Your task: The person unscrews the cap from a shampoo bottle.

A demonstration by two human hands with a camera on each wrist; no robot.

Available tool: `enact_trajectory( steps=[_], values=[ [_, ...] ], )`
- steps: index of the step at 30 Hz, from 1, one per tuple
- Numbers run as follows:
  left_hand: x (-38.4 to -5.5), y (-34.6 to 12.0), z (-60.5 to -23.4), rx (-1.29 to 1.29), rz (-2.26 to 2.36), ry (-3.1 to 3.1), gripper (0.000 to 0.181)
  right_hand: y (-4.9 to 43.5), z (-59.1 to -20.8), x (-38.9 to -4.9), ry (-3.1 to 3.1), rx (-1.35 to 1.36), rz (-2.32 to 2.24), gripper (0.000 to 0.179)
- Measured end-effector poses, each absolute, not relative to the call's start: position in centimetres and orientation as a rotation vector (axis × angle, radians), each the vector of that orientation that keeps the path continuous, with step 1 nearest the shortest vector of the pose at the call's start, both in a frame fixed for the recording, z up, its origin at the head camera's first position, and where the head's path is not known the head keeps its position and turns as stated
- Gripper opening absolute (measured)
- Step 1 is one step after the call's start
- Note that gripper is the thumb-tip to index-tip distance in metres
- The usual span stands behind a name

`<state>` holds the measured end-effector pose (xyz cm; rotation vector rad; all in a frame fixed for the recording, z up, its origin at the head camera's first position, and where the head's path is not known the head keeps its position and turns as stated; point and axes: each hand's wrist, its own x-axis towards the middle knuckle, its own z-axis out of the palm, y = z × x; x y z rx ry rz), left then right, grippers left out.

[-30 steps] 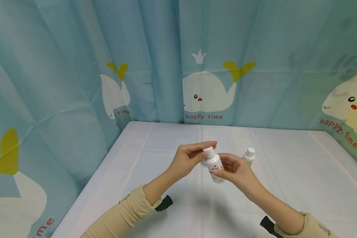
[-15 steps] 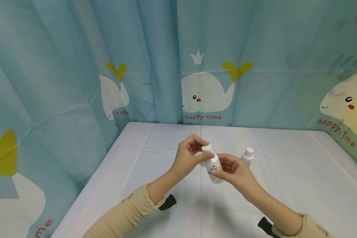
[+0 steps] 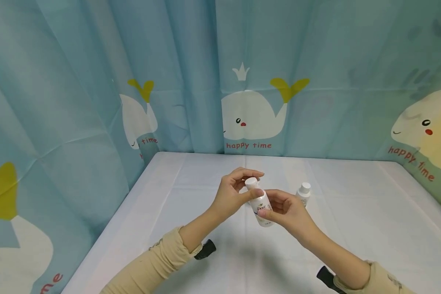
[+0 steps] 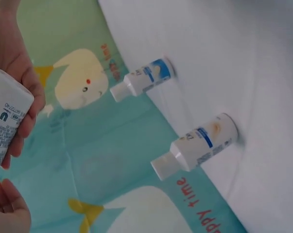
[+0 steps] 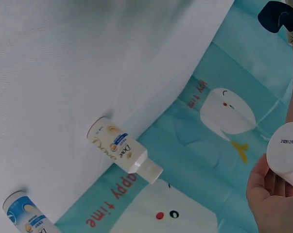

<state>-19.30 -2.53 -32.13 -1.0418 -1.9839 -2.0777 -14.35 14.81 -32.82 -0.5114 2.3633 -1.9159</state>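
A small white Dove bottle [image 3: 261,210] with a white cap [image 3: 251,182] is held above the table, tilted with its cap to the left. My right hand [image 3: 292,210] grips the bottle's body, thumb across the front label. At the neck and cap, my left hand [image 3: 233,192] has its thumb in front and its fingers curled behind. The held bottle's back print shows in the left wrist view, its flat base in the right wrist view. Two similar bottles stand on the table: one with a blue label [image 4: 157,74], one with a cream label [image 4: 207,141].
White cloth covers the table [image 3: 191,220], and a blue whale-print curtain [image 3: 191,102] hangs along its back and left sides. In the head view, the blue-labelled bottle stands just behind my right hand; the other is mostly hidden behind the held bottle.
My left fingers have shifted around the cap, from lying over its top to curling behind it, with the thumb lower at the neck. My right hand keeps its grip.
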Motion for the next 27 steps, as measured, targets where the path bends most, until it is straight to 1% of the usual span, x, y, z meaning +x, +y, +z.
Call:
enact_trajectory(
  steps=[3, 5, 7, 9, 12, 14, 17, 22, 27],
  values=[
    [-19.3, -2.9, -32.0, -1.136, -2.083, -2.016, 0.086, 14.8, -32.7, -14.3, 2.36, -0.505, -1.915, 0.045],
    [-19.4, -3.4, -31.9, -1.221, -2.076, -2.04, 0.087, 14.8, -32.8, -14.2, 2.356, -0.5, -1.915, 0.045],
    [-19.4, -3.9, -31.8, -1.311, -2.06, -2.058, 0.084, 14.9, -32.8, -14.2, 2.359, -0.496, -1.909, 0.045],
    [-19.6, -4.4, -31.7, -1.413, -2.021, -2.052, 0.077, 15.0, -32.9, -14.1, 2.359, -0.498, -1.907, 0.045],
    [-19.7, -4.9, -31.6, -1.52, -1.97, -2.062, 0.056, 15.1, -33.0, -14.1, 2.357, -0.507, -1.902, 0.045],
    [-19.7, -5.3, -31.5, -1.558, -1.954, -2.078, 0.046, 15.2, -33.0, -14.1, 2.35, -0.512, -1.9, 0.045],
    [-19.6, -5.5, -31.4, -1.541, -1.985, -2.101, 0.039, 15.2, -33.1, -14.1, 2.344, -0.524, -1.905, 0.045],
    [-19.5, -5.4, -31.5, -1.372, -2.105, -2.086, 0.045, 15.1, -33.0, -14.0, 2.346, -0.53, -1.905, 0.044],
    [-19.5, -5.0, -31.7, -1.212, -2.17, -2.045, 0.067, 15.0, -33.0, -14.1, 2.351, -0.524, -1.905, 0.044]
  ],
)
